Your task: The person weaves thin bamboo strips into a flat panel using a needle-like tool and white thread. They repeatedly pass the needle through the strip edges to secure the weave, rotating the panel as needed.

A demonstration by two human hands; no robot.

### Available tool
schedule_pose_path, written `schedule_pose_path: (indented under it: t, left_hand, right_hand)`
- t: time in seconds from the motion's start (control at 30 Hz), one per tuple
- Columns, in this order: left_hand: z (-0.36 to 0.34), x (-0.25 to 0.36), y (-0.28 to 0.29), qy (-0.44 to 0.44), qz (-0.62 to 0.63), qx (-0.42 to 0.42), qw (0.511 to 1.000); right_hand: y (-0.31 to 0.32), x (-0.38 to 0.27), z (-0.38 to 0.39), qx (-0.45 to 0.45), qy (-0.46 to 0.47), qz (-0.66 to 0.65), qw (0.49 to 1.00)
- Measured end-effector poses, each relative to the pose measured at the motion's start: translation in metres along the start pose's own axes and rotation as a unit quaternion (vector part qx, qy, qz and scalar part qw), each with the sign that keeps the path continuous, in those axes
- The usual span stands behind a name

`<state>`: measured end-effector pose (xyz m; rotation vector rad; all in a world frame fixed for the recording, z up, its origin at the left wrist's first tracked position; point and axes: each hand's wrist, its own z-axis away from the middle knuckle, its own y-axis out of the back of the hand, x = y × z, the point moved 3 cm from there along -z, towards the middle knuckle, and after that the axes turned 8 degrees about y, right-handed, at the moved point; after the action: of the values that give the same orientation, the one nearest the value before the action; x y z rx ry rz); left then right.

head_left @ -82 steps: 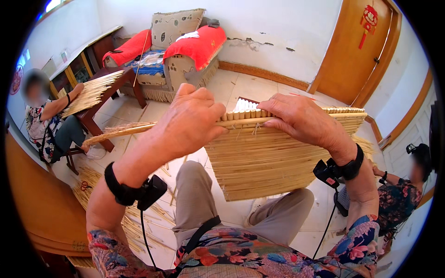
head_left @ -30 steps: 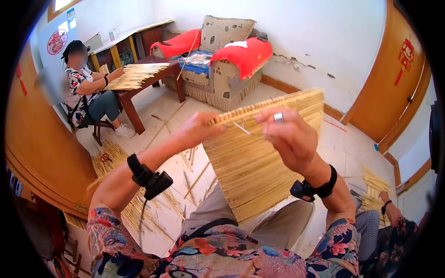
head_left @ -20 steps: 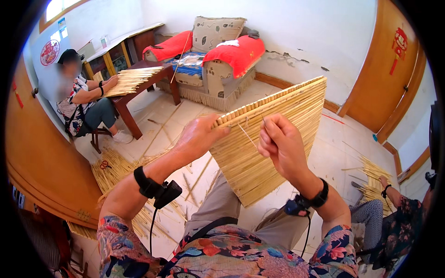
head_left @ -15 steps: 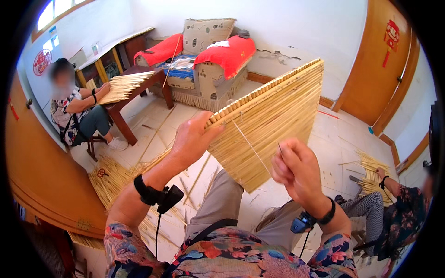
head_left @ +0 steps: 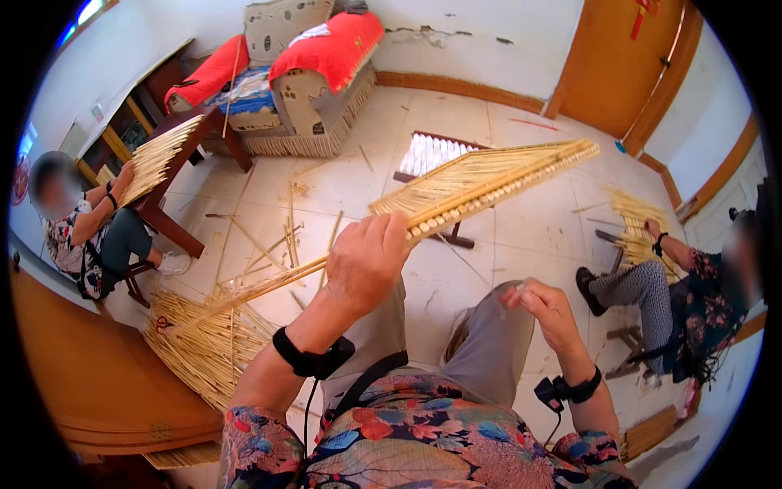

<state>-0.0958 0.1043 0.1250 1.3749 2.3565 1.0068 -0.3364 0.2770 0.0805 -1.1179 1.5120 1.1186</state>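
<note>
My left hand (head_left: pixel 371 253) grips one end of a panel of pale stalks (head_left: pixel 481 183), stitched side by side. The panel is tilted in front of me, its row of cut ends facing me. My right hand (head_left: pixel 546 314) is raised over my right knee, fingers pinched together. A thin thread (head_left: pixel 460 254) runs from under the panel toward it; its far end and any needle are too fine to make out.
Loose stalks (head_left: pixel 204 350) lie in a heap on the floor at left, with red-handled scissors (head_left: pixel 163 324) on them. A low stool with a white top (head_left: pixel 432 153) stands beyond the panel. Two people sit working with stalks, left and right. An armchair (head_left: pixel 297 106) stands at the back.
The panel has tipped from nearly upright to flatter, its cut-end edge now toward me. My right hand has drawn away from it, lower and to the right. The view has shifted.
</note>
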Motion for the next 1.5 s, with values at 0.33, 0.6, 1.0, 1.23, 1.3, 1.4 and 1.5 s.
schedule_pose_path:
  t: [0.33,0.6,1.0,1.23,1.3,1.4,1.5]
  left_hand:
    - [0.035,0.023,-0.004,-0.065,-0.006,-0.010,0.998]
    - [0.034,0.029,0.003,-0.039,0.010,-0.094,0.995]
    - [-0.029,0.015,0.014,0.090,0.038,-0.059,0.993]
    - [-0.058,0.009,0.011,0.036,0.003,-0.030,0.999]
    - [-0.063,0.008,0.007,0.021,-0.024,-0.017,0.999]
    - [-0.063,0.003,0.005,0.011,-0.054,-0.015,0.998]
    - [-0.061,0.003,0.006,0.028,-0.062,-0.016,0.998]
  right_hand:
    - [-0.101,0.026,-0.041,0.029,-0.010,-0.137,0.990]
    - [-0.089,0.026,-0.045,-0.006,0.000,-0.040,0.999]
    - [-0.063,-0.013,-0.083,-0.025,0.117,-0.209,0.971]
    - [-0.074,-0.051,-0.104,-0.001,0.384,-0.254,0.888]
    - [-0.081,-0.052,-0.113,-0.024,0.364,-0.324,0.873]
    - [-0.090,-0.058,-0.116,0.016,0.231,-0.365,0.902]
    - [-0.101,-0.067,-0.108,0.049,0.249,-0.274,0.928]
